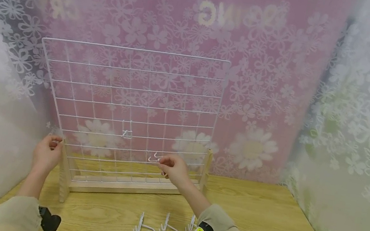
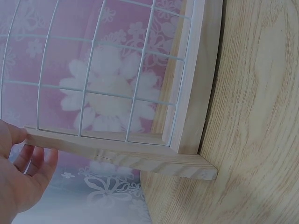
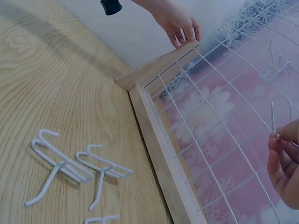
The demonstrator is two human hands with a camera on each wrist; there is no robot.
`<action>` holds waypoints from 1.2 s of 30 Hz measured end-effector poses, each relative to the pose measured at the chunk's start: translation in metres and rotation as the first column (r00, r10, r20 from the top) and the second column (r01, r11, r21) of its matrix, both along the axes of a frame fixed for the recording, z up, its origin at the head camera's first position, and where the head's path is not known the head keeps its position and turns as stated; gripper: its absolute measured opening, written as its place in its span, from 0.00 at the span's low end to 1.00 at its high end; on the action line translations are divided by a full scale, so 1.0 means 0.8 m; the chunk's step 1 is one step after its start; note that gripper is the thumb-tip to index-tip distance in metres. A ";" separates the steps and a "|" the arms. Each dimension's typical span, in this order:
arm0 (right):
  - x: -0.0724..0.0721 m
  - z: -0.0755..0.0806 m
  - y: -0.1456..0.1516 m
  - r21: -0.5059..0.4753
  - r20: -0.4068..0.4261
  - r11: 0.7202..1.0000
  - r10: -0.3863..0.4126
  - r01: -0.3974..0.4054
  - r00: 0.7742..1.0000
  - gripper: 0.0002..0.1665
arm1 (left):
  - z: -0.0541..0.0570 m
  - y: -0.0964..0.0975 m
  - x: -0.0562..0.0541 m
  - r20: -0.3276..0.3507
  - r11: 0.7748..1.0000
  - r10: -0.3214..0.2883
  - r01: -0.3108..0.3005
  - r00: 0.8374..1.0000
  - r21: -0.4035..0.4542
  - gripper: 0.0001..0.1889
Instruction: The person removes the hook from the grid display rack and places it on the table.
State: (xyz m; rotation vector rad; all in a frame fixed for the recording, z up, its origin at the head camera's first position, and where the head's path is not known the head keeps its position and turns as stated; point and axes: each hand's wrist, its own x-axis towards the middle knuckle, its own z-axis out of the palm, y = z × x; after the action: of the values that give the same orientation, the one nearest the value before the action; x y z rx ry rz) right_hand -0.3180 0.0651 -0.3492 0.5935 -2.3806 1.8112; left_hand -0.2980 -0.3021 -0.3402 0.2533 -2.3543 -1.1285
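Observation:
A white wire grid panel (image 1: 136, 49) stands upright in a wooden stand (image 1: 122, 187). My left hand (image 1: 47, 154) grips the upper end of the stand's left post (image 2: 65, 143), thumb on one side and curled fingers on the other. Between its thumb and fingertips, my right hand (image 1: 176, 170) pinches a white wire hook (image 1: 153, 159) close in front of the lower right half of the grid. The fingers hide part of this hook. Another white hook (image 1: 126, 135) hangs on the grid, left of the right hand and higher up.
Several white hooks (image 3: 96, 168) lie on the wood-grain table (image 1: 244, 222) in front of the stand, below the right forearm. A pink floral curtain (image 1: 269, 64) hangs behind the grid, with pale floral curtains at both sides. Each wrist wears a black camera (image 1: 49, 221).

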 end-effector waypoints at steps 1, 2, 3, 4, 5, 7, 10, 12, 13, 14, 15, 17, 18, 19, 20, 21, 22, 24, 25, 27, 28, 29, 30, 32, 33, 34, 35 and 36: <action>0.000 -0.002 0.003 -0.004 0.004 1.000 0.008 -0.008 1.000 0.07 | 0.000 0.000 0.000 0.004 1.000 -0.001 0.001 1.000 0.004 0.16; 0.001 -0.004 0.005 -0.007 0.007 1.000 0.017 -0.017 1.000 0.08 | -0.001 -0.001 0.001 0.006 1.000 -0.002 0.001 1.000 0.006 0.16; 0.001 -0.006 0.008 -0.009 0.010 1.000 0.025 -0.025 1.000 0.08 | -0.001 -0.001 0.001 0.006 1.000 -0.003 0.003 1.000 0.006 0.15; 0.002 -0.007 0.011 -0.008 0.010 1.000 0.029 -0.028 1.000 0.08 | -0.001 -0.001 0.001 0.008 1.000 -0.001 0.001 1.000 0.002 0.16; 0.003 -0.009 0.014 -0.001 0.009 1.000 0.031 -0.031 0.999 0.08 | -0.001 -0.001 0.001 0.005 1.000 -0.002 0.002 1.000 -0.002 0.15; 0.003 -0.013 0.019 0.014 0.008 1.000 0.026 -0.026 1.000 0.07 | -0.001 -0.001 0.001 -0.001 1.000 -0.009 0.009 1.000 -0.007 0.15; 0.004 -0.017 0.027 0.040 0.017 0.999 0.018 -0.018 1.000 0.06 | -0.002 -0.001 0.002 -0.010 1.000 -0.006 0.006 1.000 -0.017 0.15; 0.005 -0.019 0.031 0.051 0.023 0.999 0.019 -0.020 1.000 0.06 | -0.002 -0.001 0.002 -0.015 1.000 -0.003 0.003 1.000 -0.020 0.15; 0.005 -0.020 0.033 0.055 0.026 0.998 0.021 -0.023 0.999 0.06 | -0.002 0.000 0.002 -0.017 1.000 0.001 -0.001 1.000 -0.021 0.14; 0.006 -0.021 0.035 0.062 0.027 0.998 0.022 -0.023 0.999 0.06 | -0.002 0.000 0.002 -0.019 1.000 0.004 -0.005 1.000 -0.022 0.14; 0.006 -0.023 0.037 0.069 0.024 0.997 0.023 -0.025 0.999 0.06 | -0.002 0.000 0.002 -0.018 1.000 0.005 -0.005 1.000 -0.021 0.14; 0.007 -0.025 0.041 0.078 0.013 0.996 0.032 -0.032 0.999 0.07 | -0.002 0.000 0.002 -0.015 1.000 0.007 -0.007 1.000 -0.019 0.14; 0.007 -0.026 0.042 0.081 0.011 0.996 0.035 -0.035 0.999 0.08 | -0.002 0.000 0.002 -0.012 1.000 0.007 -0.008 1.000 -0.018 0.14; 0.008 -0.027 0.044 0.083 0.011 0.996 0.036 -0.037 0.999 0.08 | -0.002 0.000 0.002 -0.009 1.000 0.007 -0.007 1.000 -0.018 0.15; 0.009 -0.028 0.045 0.086 0.008 0.995 0.039 -0.040 0.999 0.08 | -0.002 0.000 0.001 -0.005 1.000 0.008 -0.008 1.000 -0.018 0.15; 0.009 -0.029 0.047 0.085 0.003 0.995 0.046 -0.046 0.999 0.08 | -0.001 0.000 0.001 -0.001 1.000 0.009 -0.009 1.000 -0.018 0.15; 0.010 -0.030 0.048 0.088 0.001 0.995 0.049 -0.049 0.999 0.09 | -0.001 0.000 0.001 0.000 1.000 0.008 -0.008 1.000 -0.016 0.15; 0.011 -0.031 0.051 0.088 -0.001 0.995 0.053 -0.052 0.999 0.08 | 0.000 0.000 0.000 0.001 1.000 0.008 -0.008 1.000 -0.016 0.15; 0.012 -0.032 0.052 0.086 -0.005 0.995 0.057 -0.057 0.998 0.07 | 0.000 -0.001 0.000 0.000 1.000 0.010 -0.010 1.000 -0.019 0.15; 0.014 -0.033 0.055 0.078 0.004 0.995 0.066 -0.066 0.998 0.07 | 0.000 -0.001 -0.001 -0.006 1.000 0.009 -0.009 1.000 -0.017 0.15; 0.015 -0.034 0.056 0.076 0.011 0.995 0.069 -0.069 0.998 0.07 | 0.000 -0.001 -0.001 -0.008 1.000 0.010 -0.010 1.000 -0.018 0.15; 0.016 -0.035 0.058 0.071 0.016 0.995 0.074 -0.075 0.997 0.07 | 0.000 -0.001 -0.001 -0.008 1.000 0.010 -0.010 1.000 -0.020 0.15; 0.017 -0.036 0.060 0.069 0.024 0.994 0.078 -0.079 0.997 0.08 | 0.000 -0.001 0.000 -0.008 1.000 0.010 -0.011 1.000 -0.020 0.15; 0.020 -0.038 0.063 0.071 0.032 0.994 0.085 -0.087 0.996 0.08 | -0.001 -0.001 0.000 -0.007 1.000 0.008 -0.009 1.000 -0.018 0.15; 0.021 -0.040 0.065 0.077 0.032 0.993 0.087 -0.089 0.996 0.08 | -0.001 -0.001 0.000 -0.005 1.000 0.010 -0.010 1.000 -0.020 0.15; 0.021 -0.041 0.066 0.085 0.030 0.992 0.087 -0.090 0.996 0.08 | -0.002 -0.001 0.000 -0.002 1.000 0.011 -0.011 1.000 -0.019 0.15; 0.022 -0.042 0.068 0.091 0.030 0.992 0.088 -0.091 0.996 0.08 | -0.002 -0.001 0.000 -0.001 1.000 0.011 -0.011 1.000 -0.019 0.15; 0.023 -0.043 0.069 0.097 0.030 0.991 0.086 -0.088 0.996 0.07 | -0.002 -0.001 0.000 -0.002 1.000 0.008 -0.008 1.000 -0.017 0.15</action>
State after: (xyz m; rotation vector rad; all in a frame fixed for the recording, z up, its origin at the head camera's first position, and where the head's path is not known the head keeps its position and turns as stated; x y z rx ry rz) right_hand -0.2998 0.1205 -0.3839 0.6989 -2.5114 1.7527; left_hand -0.2983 -0.3027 -0.3415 0.2559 -2.3583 -1.1039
